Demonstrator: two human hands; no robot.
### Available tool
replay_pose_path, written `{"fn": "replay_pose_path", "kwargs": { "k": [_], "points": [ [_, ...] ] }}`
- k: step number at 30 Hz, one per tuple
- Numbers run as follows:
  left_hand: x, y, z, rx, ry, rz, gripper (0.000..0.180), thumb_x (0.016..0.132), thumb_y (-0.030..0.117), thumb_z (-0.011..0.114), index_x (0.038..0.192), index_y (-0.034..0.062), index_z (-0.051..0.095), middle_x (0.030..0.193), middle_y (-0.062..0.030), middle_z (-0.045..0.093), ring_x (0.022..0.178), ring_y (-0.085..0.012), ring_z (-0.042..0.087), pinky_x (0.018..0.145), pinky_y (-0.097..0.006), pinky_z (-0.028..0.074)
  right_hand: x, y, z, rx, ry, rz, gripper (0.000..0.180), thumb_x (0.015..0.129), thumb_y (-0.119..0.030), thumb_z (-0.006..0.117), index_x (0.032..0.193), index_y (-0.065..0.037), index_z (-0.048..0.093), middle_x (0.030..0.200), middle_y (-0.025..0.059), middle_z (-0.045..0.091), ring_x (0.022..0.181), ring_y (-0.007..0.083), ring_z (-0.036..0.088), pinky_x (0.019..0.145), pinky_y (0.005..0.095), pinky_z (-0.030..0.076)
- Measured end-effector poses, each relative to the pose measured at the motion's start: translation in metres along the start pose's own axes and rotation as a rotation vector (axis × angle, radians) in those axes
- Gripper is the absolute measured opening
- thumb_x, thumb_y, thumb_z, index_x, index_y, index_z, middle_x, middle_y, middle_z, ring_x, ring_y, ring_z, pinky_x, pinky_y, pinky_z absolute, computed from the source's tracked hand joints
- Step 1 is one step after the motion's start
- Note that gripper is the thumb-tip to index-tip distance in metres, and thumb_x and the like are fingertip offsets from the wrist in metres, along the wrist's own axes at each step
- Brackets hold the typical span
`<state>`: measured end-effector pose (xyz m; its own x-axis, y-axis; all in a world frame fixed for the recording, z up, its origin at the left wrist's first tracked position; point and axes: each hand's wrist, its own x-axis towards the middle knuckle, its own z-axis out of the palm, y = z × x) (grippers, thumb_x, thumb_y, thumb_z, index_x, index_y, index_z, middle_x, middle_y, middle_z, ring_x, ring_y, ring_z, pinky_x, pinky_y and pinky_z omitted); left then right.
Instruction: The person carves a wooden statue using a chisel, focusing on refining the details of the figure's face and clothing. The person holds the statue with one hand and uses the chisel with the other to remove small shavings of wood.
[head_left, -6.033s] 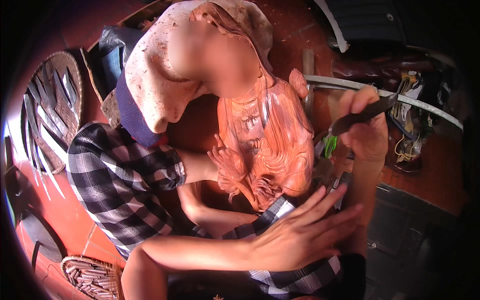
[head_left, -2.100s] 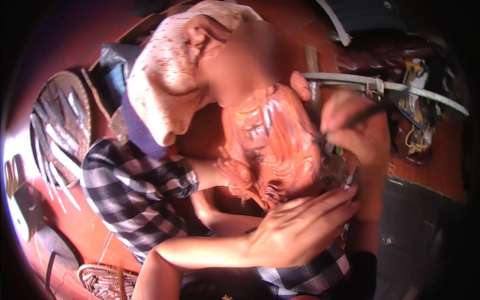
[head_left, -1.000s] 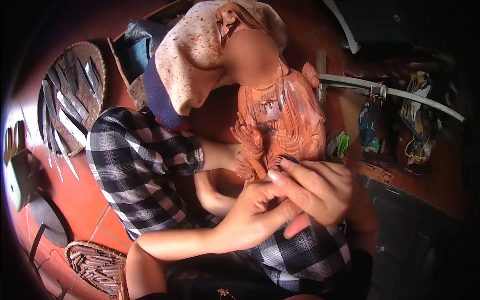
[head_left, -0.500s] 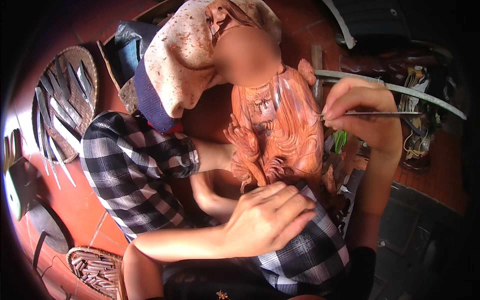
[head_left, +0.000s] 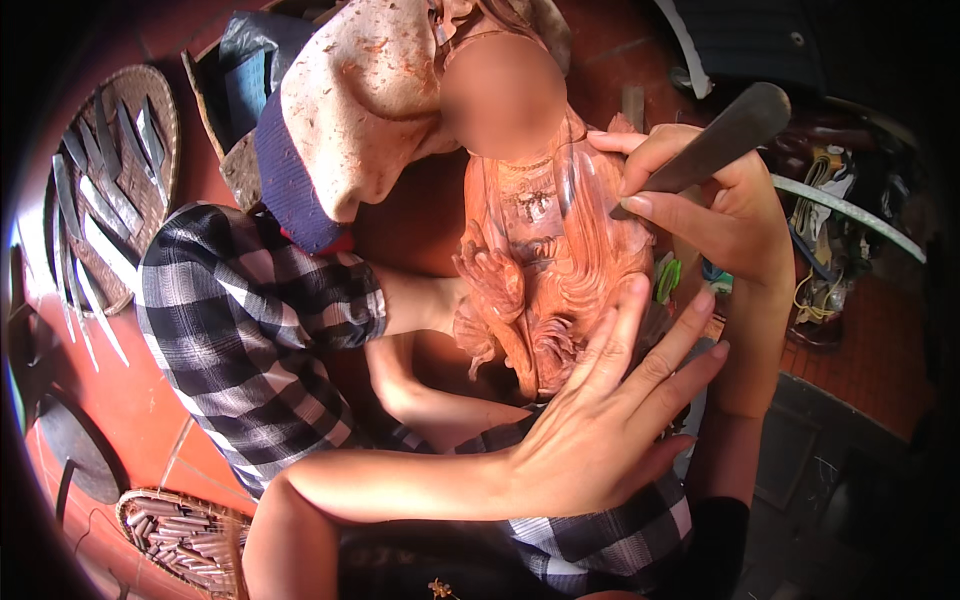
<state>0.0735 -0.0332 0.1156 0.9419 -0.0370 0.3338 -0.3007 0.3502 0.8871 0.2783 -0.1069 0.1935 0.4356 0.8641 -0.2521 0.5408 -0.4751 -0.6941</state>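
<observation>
A reddish-brown carved wooden statue [head_left: 530, 260] of a robed figure leans back in front of me, its head against a stuffed cream cloth sack [head_left: 350, 110]. My right hand [head_left: 700, 190] pinches a flat dark carving blade [head_left: 725, 135]. The blade's narrow end is close to the robe at the statue's right-hand side, and its wide rounded end points up and right. My left hand [head_left: 610, 410] is open with fingers spread, its fingertips over the statue's lower right side. Whether they touch the wood I cannot tell.
Several flat blades lie on a round woven tray [head_left: 165, 100] at left. Below it, a basket [head_left: 125, 515] holds short brown sticks. Black-and-white plaid cloth [head_left: 240, 330] covers what look like my folded legs. A green-handled item [head_left: 668, 280] and clutter [head_left: 825, 240] lie at right.
My left hand has risen toward the statue and its fingers have spread. My right hand has turned the blade from edge-on to broadside, moving its narrow end slightly left and up.
</observation>
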Motion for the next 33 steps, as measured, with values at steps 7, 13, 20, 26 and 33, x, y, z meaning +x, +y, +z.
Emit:
{"fn": "replay_pose_path", "kwargs": {
  "k": [7, 13, 20, 26, 33],
  "points": [
    [0.015, 0.008, 0.005, 0.046, 0.114, -0.027, 0.086, 0.079, 0.009, 0.078, 0.155, 0.0059, 0.039, 0.169, -0.0241, 0.008, 0.149, -0.0628, 0.001, 0.12, -0.063, 0.028, 0.001, -0.012, 0.019, -0.209, 0.03, 0.014, 0.012, 0.081, -0.009, 0.072, 0.088, 0.001, 0.07, 0.079, 0.0069, 0.068, 0.073, 0.0148, 0.067, 0.067, 0.0344, 0.054],
    [0.035, -0.003, 0.006, 0.027, 0.199, 0.032, 0.089, 0.081, 0.008, 0.075, 0.158, 0.0046, 0.032, 0.169, -0.0274, 0.005, 0.149, -0.0637, 0.001, 0.119, -0.062, 0.03, 0.009, -0.016, 0.02, -0.145, 0.136, 0.189, 0.018, 0.078, -0.014, 0.072, 0.086, 0.002, 0.07, 0.077, 0.0094, 0.067, 0.069, 0.0175, 0.065, 0.063, 0.0326, 0.05],
    [0.04, -0.003, 0.001, 0.149, 0.255, 0.002, 0.084, 0.08, 0.007, 0.074, 0.155, 0.0025, 0.037, 0.166, -0.0291, 0.018, 0.147, -0.0597, 0.023, 0.111, -0.058, 0.043, 0.024, -0.016, 0.008, -0.059, 0.03, 0.318, 0.009, 0.081, -0.004, 0.071, 0.088, 0.002, 0.072, 0.089, 0.0082, 0.067, 0.098, 0.0193, 0.068, 0.091, 0.0336, 0.052],
    [0.059, -0.02, -0.099, 0.376, 0.506, 0.201, 0.045, 0.084, 0.006, 0.082, 0.123, -0.0038, 0.064, 0.111, -0.0121, 0.068, 0.1, -0.0197, 0.066, 0.088, -0.031, 0.056, 0.006, -0.033, -0.019, 0.016, 0.117, 0.099, 0.018, 0.099, -0.009, 0.062, 0.1, 0.006, 0.073, 0.098, 0.012, 0.072, 0.09, 0.0199, 0.071, 0.083, 0.0293, 0.055],
    [0.09, -0.047, -0.148, 0.069, 0.013, -0.09, 0.018, 0.085, 0.015, 0.085, 0.086, -0.0004, 0.075, 0.071, -0.0012, 0.07, 0.075, -0.0063, 0.068, 0.066, -0.029, 0.056, 0.065, -0.02, 0.032, 0.024, 0.303, -0.37, 0.023, 0.103, -0.021, 0.061, 0.108, -0.002, 0.073, 0.095, 0.0073, 0.072, 0.079, 0.0129, 0.069, 0.071, 0.026, 0.056]
  ]
}}
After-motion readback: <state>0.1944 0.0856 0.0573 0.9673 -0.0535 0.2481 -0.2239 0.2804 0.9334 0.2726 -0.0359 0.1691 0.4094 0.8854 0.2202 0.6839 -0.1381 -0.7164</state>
